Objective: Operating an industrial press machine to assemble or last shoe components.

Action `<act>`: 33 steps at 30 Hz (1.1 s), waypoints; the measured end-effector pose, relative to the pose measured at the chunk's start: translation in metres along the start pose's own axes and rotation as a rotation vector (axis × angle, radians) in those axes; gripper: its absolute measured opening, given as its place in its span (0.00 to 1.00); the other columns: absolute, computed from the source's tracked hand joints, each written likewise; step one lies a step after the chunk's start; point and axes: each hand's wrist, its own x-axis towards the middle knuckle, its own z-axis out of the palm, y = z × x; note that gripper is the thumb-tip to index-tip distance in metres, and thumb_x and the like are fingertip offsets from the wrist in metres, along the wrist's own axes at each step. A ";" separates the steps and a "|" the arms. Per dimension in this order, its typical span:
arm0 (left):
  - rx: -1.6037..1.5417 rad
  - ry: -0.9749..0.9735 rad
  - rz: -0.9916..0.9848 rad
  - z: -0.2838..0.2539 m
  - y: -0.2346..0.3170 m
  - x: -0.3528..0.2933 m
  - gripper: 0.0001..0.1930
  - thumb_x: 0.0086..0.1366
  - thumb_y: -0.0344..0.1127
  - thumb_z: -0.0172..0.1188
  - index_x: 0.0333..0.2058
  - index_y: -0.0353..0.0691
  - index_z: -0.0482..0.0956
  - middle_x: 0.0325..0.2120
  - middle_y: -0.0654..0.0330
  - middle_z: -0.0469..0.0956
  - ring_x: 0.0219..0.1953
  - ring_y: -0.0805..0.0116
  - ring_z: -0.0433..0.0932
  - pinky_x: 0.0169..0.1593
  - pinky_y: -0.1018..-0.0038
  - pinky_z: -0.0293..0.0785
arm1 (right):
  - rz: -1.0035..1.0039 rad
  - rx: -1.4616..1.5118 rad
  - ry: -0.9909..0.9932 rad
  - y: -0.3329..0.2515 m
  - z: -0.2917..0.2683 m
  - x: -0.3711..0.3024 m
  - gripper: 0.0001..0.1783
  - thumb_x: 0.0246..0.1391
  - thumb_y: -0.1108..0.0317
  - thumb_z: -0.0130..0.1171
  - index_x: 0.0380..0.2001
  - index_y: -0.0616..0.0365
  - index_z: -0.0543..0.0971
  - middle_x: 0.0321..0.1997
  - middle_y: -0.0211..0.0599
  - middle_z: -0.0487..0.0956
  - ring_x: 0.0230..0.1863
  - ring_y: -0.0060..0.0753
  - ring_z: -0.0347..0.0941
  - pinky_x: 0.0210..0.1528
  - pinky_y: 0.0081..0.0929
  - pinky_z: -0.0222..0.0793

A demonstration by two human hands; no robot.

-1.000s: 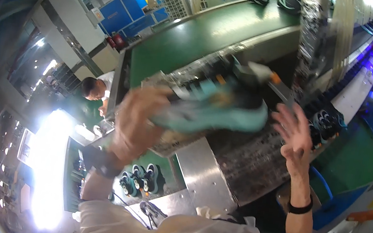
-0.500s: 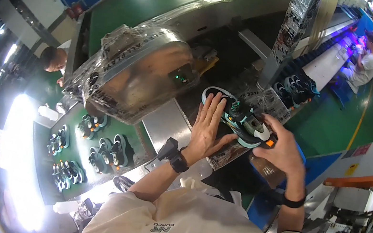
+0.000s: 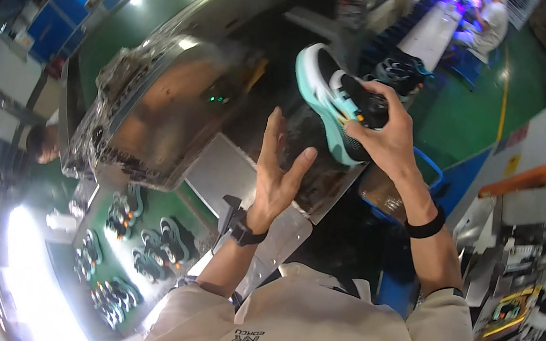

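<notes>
A black sneaker (image 3: 339,103) with a white and mint-green sole is up in the air over the work surface, its side turned toward me. My right hand (image 3: 391,135) grips it around the ankle opening and upper, thumb on the near side and fingers across the top. To the left of the shoe, my left hand (image 3: 278,171) is apart from it, fingers up and thumb spread, holding nothing. Just left of that hand stands a rounded machine hood (image 3: 162,111) wrapped in plastic film, with small green lights. A metal plate (image 3: 223,170) lies below the hood.
Several sneakers (image 3: 163,246) stand on a green surface at the lower left, beside a bright lamp (image 3: 31,275). More dark shoes (image 3: 401,70) sit beyond my right hand. A blue-rimmed bin (image 3: 390,188) is below it. Another person (image 3: 488,26) sits far right by a conveyor.
The sneaker has been lifted and tipped onto its side by my right hand. My left hand has let go of it and moved left. The whole view has shifted.
</notes>
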 end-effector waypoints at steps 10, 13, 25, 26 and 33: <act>-0.527 -0.824 -0.266 0.227 0.130 -0.101 0.35 0.65 0.36 0.61 0.65 0.27 0.56 0.53 0.50 0.72 0.54 0.66 0.72 0.57 0.72 0.69 | 0.357 0.307 0.703 -0.051 -0.208 -0.222 0.39 0.43 0.68 0.69 0.60 0.60 0.65 0.50 0.36 0.75 0.52 0.25 0.70 0.57 0.26 0.65; -0.388 -1.120 -0.089 0.305 0.142 -0.164 0.33 0.68 0.39 0.57 0.64 0.27 0.57 0.55 0.53 0.71 0.56 0.67 0.70 0.60 0.71 0.64 | 0.477 0.126 0.984 -0.074 -0.280 -0.304 0.36 0.40 0.68 0.69 0.56 0.61 0.69 0.47 0.37 0.77 0.49 0.28 0.72 0.56 0.27 0.67; 0.028 -1.344 0.094 0.703 0.109 -0.381 0.48 0.56 0.54 0.68 0.61 0.19 0.58 0.56 0.34 0.69 0.57 0.50 0.73 0.57 0.66 0.70 | 0.646 -0.587 1.638 -0.176 -0.460 -0.595 0.32 0.46 0.70 0.65 0.56 0.64 0.71 0.49 0.38 0.75 0.48 0.29 0.73 0.55 0.27 0.67; 0.072 -1.335 0.094 0.720 0.115 -0.400 0.50 0.53 0.55 0.69 0.60 0.19 0.58 0.56 0.32 0.68 0.57 0.47 0.72 0.58 0.64 0.69 | 0.653 -0.636 1.678 -0.183 -0.460 -0.614 0.32 0.46 0.69 0.66 0.56 0.65 0.70 0.50 0.39 0.75 0.49 0.29 0.72 0.56 0.27 0.66; 0.334 -1.373 0.127 0.813 0.082 -0.468 0.36 0.50 0.37 0.65 0.57 0.29 0.62 0.54 0.36 0.71 0.53 0.38 0.73 0.57 0.56 0.70 | 0.774 -0.770 1.872 -0.200 -0.460 -0.646 0.32 0.46 0.68 0.66 0.56 0.66 0.70 0.51 0.38 0.75 0.51 0.31 0.72 0.56 0.28 0.66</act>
